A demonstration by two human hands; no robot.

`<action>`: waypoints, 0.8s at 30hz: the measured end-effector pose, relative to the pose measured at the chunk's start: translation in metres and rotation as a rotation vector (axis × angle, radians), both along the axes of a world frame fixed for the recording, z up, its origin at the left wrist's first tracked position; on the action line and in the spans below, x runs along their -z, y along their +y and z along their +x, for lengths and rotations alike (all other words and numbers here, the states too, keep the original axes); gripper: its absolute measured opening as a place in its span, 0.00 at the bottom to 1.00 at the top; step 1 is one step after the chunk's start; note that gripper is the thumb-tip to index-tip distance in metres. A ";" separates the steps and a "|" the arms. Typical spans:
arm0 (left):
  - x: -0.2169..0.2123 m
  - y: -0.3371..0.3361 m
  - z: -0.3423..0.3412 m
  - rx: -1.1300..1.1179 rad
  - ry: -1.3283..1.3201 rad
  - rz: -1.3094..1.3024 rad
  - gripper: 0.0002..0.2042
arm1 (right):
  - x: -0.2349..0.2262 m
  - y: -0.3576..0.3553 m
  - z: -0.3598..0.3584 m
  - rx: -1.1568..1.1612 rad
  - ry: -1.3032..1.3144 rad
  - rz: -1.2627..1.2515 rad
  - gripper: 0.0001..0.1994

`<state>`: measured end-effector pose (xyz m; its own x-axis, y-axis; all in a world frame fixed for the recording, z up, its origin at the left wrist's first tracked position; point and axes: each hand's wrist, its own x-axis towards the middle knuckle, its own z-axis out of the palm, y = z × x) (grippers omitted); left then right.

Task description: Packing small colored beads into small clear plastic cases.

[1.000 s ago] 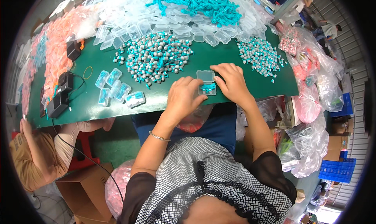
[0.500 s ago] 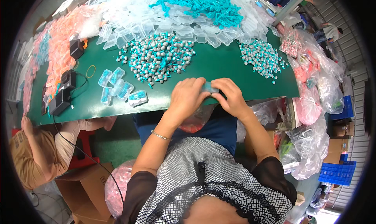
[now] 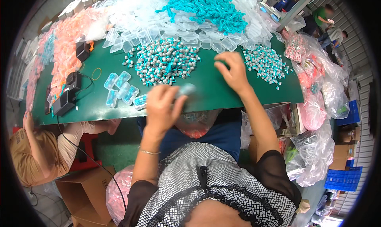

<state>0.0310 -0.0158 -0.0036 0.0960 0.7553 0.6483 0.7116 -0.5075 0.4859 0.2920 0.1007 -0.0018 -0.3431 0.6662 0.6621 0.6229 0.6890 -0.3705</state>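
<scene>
The left hand (image 3: 162, 108) pinches a small clear case (image 3: 185, 89) between thumb and fingers, just above the near edge of the tabletop (image 3: 222, 93). The case is blurred; its long axis seems to run roughly level, left to right, with the free end pointing right, toward the right hand (image 3: 233, 73). That hand hovers over the green surface with fingers loosely spread and curled, holding nothing that can be made out.

Half a second ago both hands were pressed together around the case at the tabletop's near edge. Now they are apart: the left has carried the case leftward, and the right has moved up and to the right.

Measured from the case: just to its left lies a cluster of filled cases (image 3: 121, 91), one at the near edge almost under the left hand. Up and slightly left of the case sits the grey-and-teal pile (image 3: 166, 61) of small pieces. To the right of the case, beyond the right hand, lies a smaller pile (image 3: 265, 62) of the same pieces. Farther up from the case, empty clear cases (image 3: 158, 22) are heaped, topped by teal cords (image 3: 204, 4). Far left of the case, black boxes (image 3: 67, 96) with cables sit on the tabletop, and another person's arm (image 3: 85, 128) reaches in below the edge.
</scene>
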 end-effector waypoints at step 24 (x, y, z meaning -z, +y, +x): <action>-0.002 0.013 -0.062 -0.404 0.178 0.081 0.15 | 0.030 -0.032 0.029 0.209 0.743 -0.559 0.06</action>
